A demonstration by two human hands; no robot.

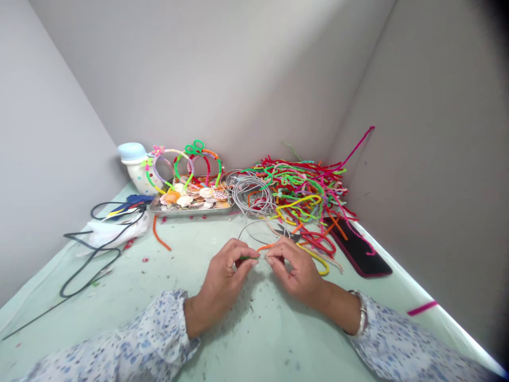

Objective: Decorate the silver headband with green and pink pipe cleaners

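Note:
Over the middle of the table, my left hand (227,273) pinches a short piece of green pipe cleaner (249,258), mostly hidden by the fingers. Close beside it, my right hand (293,265) pinches a thin grey wire (262,258) whose end meets the green piece between the two hands. A loop of grey wire (248,223) rises behind my fingers toward a coil of the same wire (251,193). Just behind my right hand lie red-handled scissors (320,241), partly covered by loose pipe cleaners.
A heap of coloured pipe cleaners (302,183) lies at the back right, by a dark phone (360,246). Behind on the left are a metal tray (191,212) of shells, several pipe-cleaner headbands (193,183), and a white jar (139,170). A black cable (93,249) curls at left.

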